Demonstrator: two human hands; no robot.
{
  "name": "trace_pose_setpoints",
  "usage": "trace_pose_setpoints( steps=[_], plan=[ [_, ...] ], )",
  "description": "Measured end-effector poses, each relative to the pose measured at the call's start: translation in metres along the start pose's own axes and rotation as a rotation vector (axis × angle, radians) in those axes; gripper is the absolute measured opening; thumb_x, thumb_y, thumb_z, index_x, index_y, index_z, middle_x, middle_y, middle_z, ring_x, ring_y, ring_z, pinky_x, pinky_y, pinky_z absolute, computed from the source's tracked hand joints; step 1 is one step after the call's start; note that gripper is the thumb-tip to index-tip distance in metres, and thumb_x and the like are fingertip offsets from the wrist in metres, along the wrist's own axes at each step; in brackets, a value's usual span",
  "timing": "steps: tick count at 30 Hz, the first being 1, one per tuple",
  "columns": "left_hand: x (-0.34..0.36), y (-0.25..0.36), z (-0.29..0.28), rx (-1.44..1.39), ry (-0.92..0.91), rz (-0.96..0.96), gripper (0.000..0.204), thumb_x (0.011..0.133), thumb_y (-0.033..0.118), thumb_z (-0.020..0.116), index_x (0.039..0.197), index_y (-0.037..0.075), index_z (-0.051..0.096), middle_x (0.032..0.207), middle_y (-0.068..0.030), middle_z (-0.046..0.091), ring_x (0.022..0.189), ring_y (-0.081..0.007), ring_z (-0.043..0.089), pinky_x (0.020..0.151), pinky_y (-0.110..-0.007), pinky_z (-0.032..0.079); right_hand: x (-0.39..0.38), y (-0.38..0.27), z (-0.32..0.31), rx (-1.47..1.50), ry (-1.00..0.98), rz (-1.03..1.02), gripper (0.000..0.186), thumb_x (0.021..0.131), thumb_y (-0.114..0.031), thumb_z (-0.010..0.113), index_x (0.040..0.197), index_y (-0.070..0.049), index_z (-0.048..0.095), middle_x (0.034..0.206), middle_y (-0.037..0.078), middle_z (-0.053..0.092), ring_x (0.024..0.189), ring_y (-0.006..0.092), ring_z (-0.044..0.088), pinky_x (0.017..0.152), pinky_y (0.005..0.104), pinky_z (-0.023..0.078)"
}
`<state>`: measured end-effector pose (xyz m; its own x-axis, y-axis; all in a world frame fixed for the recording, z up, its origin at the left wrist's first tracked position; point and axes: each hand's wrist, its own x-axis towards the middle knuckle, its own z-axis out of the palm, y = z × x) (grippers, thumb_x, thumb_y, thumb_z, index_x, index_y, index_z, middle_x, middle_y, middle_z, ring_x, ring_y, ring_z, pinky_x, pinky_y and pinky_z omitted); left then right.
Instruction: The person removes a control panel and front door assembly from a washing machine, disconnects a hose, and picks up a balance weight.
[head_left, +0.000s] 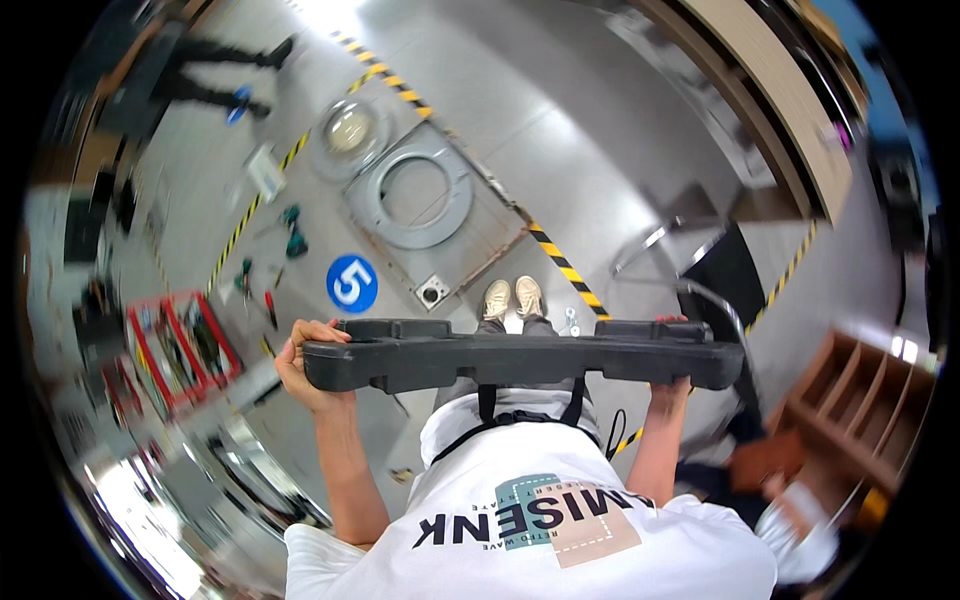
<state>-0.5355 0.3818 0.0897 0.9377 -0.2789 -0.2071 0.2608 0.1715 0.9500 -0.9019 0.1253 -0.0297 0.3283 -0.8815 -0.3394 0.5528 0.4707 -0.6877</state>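
Observation:
A long black moulded piece (520, 358) with notched edges, perhaps plastic, is held level in front of my body. My left hand (303, 368) wraps round its left end, with the fingers over the top. My right hand (672, 386) grips it near the right end; the black piece hides most of that hand, and only fingertips and the heel of the hand show. Beyond it on the floor lies a grey appliance panel (480, 232) with a big round opening, rimmed by a grey ring (457, 190). A round glass door (350, 130) rests beside the panel.
Green power drills (295, 235) and a red-handled tool (270, 308) lie on the floor at left, near a red toolbox (140, 345). A black chair (725, 275) and wooden shelves (850, 395) stand at right. Other people are at upper left and lower right.

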Motion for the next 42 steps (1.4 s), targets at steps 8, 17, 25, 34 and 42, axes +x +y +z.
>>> trace_pose_setpoints(
  steps=[8,17,25,34,42],
  plan=[
    [-0.098,-0.024,-0.041,-0.040,0.608,0.049,0.038,0.082,0.034,0.029,0.064,0.006,0.045,0.058,-0.0087,0.047,0.063,-0.0225,0.051,0.092,-0.037,0.035,0.130,0.036,0.063,-0.088,-0.378,0.378,0.050,0.085,-0.039,0.057,0.116,0.000,0.055,0.111,0.017,0.060,0.109,0.0301,0.056,0.105,0.0423,0.038],
    [-0.176,-0.014,-0.111,-0.163,1.044,0.137,0.036,0.080,0.036,0.034,0.062,0.007,0.046,0.059,-0.0075,0.048,0.062,-0.0213,0.051,0.093,-0.037,0.034,0.129,0.143,0.178,-0.174,-0.717,0.686,0.044,0.086,-0.033,0.058,0.116,0.000,0.055,0.111,0.017,0.060,0.110,0.0282,0.056,0.104,0.0437,0.038],
    [-0.190,0.010,-0.226,-0.252,1.187,0.262,0.038,0.080,0.038,0.036,0.063,0.006,0.047,0.060,-0.0075,0.048,0.062,-0.0204,0.051,0.092,-0.037,0.034,0.041,0.238,0.284,-0.166,-0.904,0.767,0.043,0.087,-0.033,0.058,0.114,0.001,0.057,0.112,0.017,0.060,0.109,0.0324,0.056,0.103,0.0458,0.039],
    [-0.176,0.071,-0.322,-0.277,1.316,0.380,0.037,0.081,0.037,0.037,0.063,0.006,0.045,0.059,-0.0083,0.046,0.061,-0.0221,0.050,0.091,-0.038,0.036,-0.038,0.330,0.394,-0.165,-0.976,0.875,0.048,0.085,-0.034,0.059,0.115,0.002,0.055,0.111,0.018,0.061,0.106,0.0319,0.058,0.102,0.0438,0.040],
    [-0.093,0.084,-0.403,-0.357,1.413,0.409,0.039,0.079,0.038,0.037,0.060,0.005,0.047,0.057,-0.0082,0.049,0.057,-0.0210,0.051,0.085,-0.034,0.038,-0.046,0.452,0.499,-0.310,-0.933,0.943,0.047,0.088,-0.037,0.053,0.114,0.003,0.056,0.107,0.018,0.062,0.104,0.0334,0.058,0.099,0.0442,0.043]
  ],
)
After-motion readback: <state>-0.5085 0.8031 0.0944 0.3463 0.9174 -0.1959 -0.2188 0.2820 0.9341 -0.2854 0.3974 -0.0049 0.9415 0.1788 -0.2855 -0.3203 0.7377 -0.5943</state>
